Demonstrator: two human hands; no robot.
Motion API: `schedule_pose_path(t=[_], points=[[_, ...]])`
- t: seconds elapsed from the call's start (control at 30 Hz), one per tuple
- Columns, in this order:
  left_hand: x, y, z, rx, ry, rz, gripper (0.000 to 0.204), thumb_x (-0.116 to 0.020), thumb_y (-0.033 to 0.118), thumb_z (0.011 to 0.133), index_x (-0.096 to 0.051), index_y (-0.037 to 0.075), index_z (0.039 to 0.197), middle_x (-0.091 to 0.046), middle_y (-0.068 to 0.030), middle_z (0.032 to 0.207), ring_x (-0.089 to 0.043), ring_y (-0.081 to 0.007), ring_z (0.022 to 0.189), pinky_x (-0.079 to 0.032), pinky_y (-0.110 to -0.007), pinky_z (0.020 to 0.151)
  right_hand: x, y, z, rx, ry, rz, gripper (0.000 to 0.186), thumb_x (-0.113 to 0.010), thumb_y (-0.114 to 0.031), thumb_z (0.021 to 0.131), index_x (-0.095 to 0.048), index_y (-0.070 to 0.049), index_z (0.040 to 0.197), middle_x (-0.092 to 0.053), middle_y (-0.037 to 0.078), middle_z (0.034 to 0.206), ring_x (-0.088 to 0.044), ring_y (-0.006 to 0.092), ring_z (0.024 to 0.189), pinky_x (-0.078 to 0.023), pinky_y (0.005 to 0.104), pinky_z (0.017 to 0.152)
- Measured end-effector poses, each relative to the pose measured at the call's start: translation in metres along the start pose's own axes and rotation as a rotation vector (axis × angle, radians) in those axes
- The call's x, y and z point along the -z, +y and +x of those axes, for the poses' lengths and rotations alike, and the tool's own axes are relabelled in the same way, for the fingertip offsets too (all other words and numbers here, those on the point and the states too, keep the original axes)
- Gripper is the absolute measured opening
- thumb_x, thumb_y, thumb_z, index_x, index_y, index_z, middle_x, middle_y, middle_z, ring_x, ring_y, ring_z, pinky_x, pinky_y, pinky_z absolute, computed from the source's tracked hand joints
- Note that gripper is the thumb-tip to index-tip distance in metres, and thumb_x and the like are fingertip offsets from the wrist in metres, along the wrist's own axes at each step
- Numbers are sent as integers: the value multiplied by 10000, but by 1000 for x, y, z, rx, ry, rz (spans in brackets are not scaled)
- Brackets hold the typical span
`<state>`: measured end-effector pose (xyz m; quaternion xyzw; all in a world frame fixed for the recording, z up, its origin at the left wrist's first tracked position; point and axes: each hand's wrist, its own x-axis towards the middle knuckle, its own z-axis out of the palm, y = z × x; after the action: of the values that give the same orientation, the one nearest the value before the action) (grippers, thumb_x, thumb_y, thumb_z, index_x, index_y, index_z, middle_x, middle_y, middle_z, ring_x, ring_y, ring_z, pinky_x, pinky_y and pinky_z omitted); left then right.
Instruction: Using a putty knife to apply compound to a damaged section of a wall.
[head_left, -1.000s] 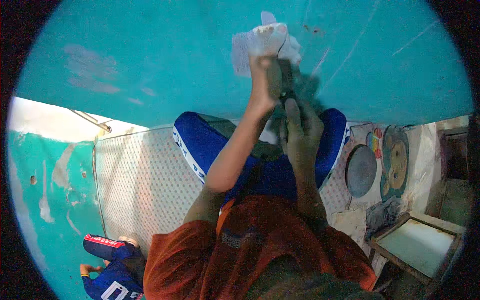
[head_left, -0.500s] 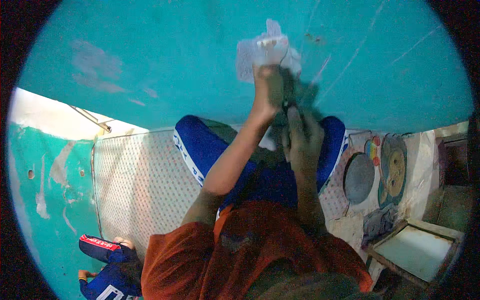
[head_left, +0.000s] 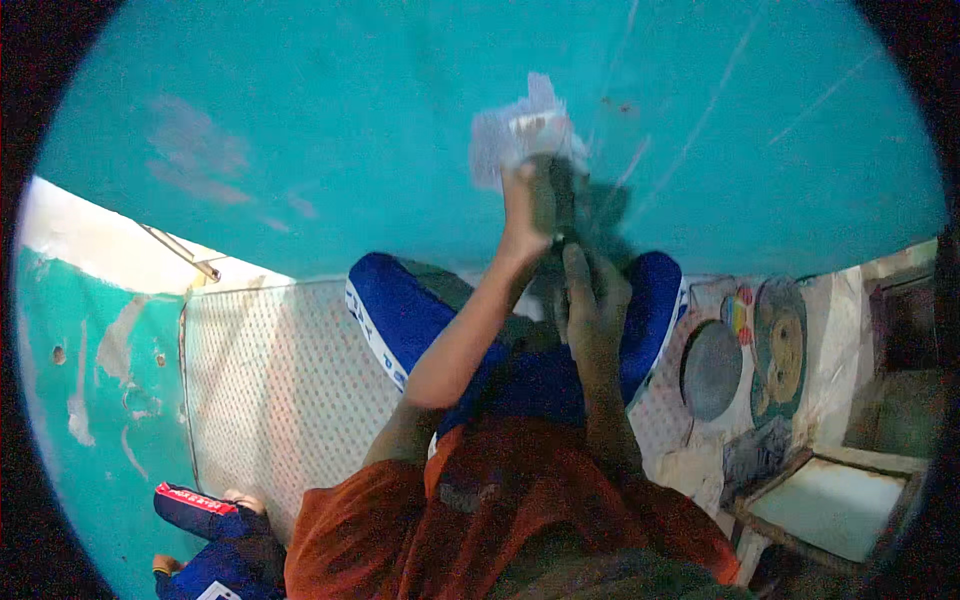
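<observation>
My left hand (head_left: 530, 215) reaches up in front of the teal wall (head_left: 350, 120), its fingers curled round a dark, long thing (head_left: 562, 185) that is blurred and in shadow. Just beyond that hand is a white patch (head_left: 490, 150) with ragged edges on the wall, with a paler blocky shape over its middle. Lower and to the right, my right hand (head_left: 597, 300) has its fingers bent together at the near end of the dark thing, beside a tiny bright spot. What the right fingers pinch is too dim to name.
My blue-trousered knees (head_left: 400, 300) are spread on a dotted mat (head_left: 290, 360). To the right are a round grey disc (head_left: 713, 370), a cartoon-faced mat (head_left: 785, 345) and a wooden-framed panel (head_left: 835, 505). Another person (head_left: 225, 535) in blue is at the lower left.
The white patch and both hands sit slightly lower and further left in the picture, the wall shifting with them. Both hands keep about the same grip. The other person's arm has shifted a little.
</observation>
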<state>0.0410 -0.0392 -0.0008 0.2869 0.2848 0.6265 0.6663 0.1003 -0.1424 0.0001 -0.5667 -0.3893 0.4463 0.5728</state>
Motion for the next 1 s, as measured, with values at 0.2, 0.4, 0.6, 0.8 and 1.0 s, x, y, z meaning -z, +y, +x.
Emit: schedule_pose_path(t=[0.2,0.4,0.6,0.8,1.0], points=[[-6,3,9,-212,-103,198,255,-479,308,880,-562,74,821,-510,-3,623,-483,-100,513,-395,-243,469,13,18,4,158,9,-95,268,-521,-275,897,-549,-38,775,-454,-15,498,-353,58,323,-245,223,298],[-21,16,19,-158,-94,-30,256,-513,309,867,-552,91,739,-518,5,614,-463,-79,508,-350,-235,447,9,16,21,273,55,-189,265,-526,-284,894,-544,-49,772,-443,-20,484,-350,53,322,-238,221,296],[-18,7,21,-199,-46,-41,254,-530,311,861,-550,94,730,-518,4,614,-452,-78,502,-349,-229,456,0,2,8,132,9,-84,263,-518,-282,900,-544,-50,778,-439,-24,478,-340,50,317,-229,220,294],[-25,21,17,-225,-148,-12,136,-559,203,842,-535,106,749,-489,14,613,-447,-68,500,-348,-218,442,5,6,19,271,17,-157,265,-512,-278,905,-545,-45,783,-439,-28,477,-333,47,314,-229,216,294],[-22,13,25,-193,-116,65,259,-510,301,870,-559,87,734,-501,-3,572,-454,-95,460,-343,-241,426,11,17,21,299,33,-216,252,-522,-277,901,-566,-39,829,-449,-34,489,-346,26,345,-241,202,309]])
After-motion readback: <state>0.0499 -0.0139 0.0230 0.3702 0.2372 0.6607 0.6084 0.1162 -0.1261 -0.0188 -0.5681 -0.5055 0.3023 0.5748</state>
